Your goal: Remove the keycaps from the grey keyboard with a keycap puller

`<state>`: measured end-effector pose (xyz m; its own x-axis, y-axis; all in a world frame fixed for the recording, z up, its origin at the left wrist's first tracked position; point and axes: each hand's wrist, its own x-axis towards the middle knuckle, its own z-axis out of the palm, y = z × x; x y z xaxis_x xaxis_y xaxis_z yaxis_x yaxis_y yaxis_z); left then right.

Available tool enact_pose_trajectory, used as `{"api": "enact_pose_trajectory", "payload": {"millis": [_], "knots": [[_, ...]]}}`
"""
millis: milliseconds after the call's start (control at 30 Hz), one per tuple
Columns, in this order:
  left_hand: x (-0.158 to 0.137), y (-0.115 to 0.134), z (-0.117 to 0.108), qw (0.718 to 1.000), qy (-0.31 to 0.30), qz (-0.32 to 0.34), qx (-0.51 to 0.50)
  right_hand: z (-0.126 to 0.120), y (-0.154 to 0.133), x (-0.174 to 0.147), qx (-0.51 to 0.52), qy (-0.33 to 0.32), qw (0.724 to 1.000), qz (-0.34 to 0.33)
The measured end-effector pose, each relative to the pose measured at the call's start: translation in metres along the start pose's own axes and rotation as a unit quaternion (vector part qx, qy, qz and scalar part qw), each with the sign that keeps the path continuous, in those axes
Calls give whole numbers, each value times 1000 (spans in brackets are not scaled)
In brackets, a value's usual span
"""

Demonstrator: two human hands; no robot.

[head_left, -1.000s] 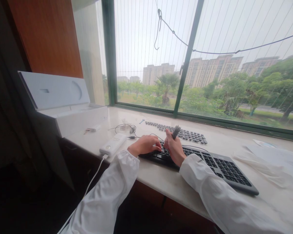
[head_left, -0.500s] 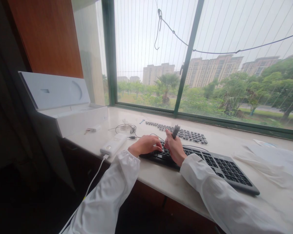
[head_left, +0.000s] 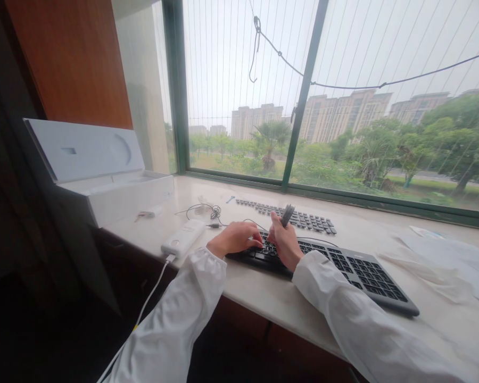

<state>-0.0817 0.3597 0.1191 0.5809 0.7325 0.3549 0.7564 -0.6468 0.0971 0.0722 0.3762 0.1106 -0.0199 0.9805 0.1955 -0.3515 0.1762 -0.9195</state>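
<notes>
Working keys on a black keyboard [head_left: 355,268], apparently midway.
Right hand [head_left: 286,246] clenched around a small grey tool [head_left: 287,215]; left hand [head_left: 235,238] resting loosely on keys; row of detached keycaps [head_left: 287,215] behind.

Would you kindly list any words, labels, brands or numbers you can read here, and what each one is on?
None can be read.
Keyboard: key legends show as pale specks, too small.
Loose keycaps in rows behind it: markings too small.
White power bank: faint grey marks, blurred.
Open white box: no print visible.
Papers at right: nothing legible.
</notes>
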Motion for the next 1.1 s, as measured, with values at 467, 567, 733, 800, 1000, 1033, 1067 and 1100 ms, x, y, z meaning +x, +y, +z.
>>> {"api": "enact_pose_trajectory", "payload": {"millis": [467,567,733,800,1000,1033,1067,1100], "knots": [[1,-2,2,1000,5,4,7,0,4,1,14,-20,1000,0],[1,-3,3,1000,9,9,13,0,5,3,18,-16,1000,3],[1,-2,2,1000,5,10,14,1,11,12,11,-3,1000,3],[1,-3,2,1000,1,10,16,4,15,19,-1,10,1000,17],[2,-4,3,999,-4,2,36,15,24,29,-38,34,997,50],[2,-4,3,999,-3,3,35,15,24,28,-34,33,998,45],[2,-4,3,999,-3,3,31,16,23,27,-31,25,998,38],[2,-4,3,1000,-2,3,27,15,22,25,-29,14,999,27]]}}
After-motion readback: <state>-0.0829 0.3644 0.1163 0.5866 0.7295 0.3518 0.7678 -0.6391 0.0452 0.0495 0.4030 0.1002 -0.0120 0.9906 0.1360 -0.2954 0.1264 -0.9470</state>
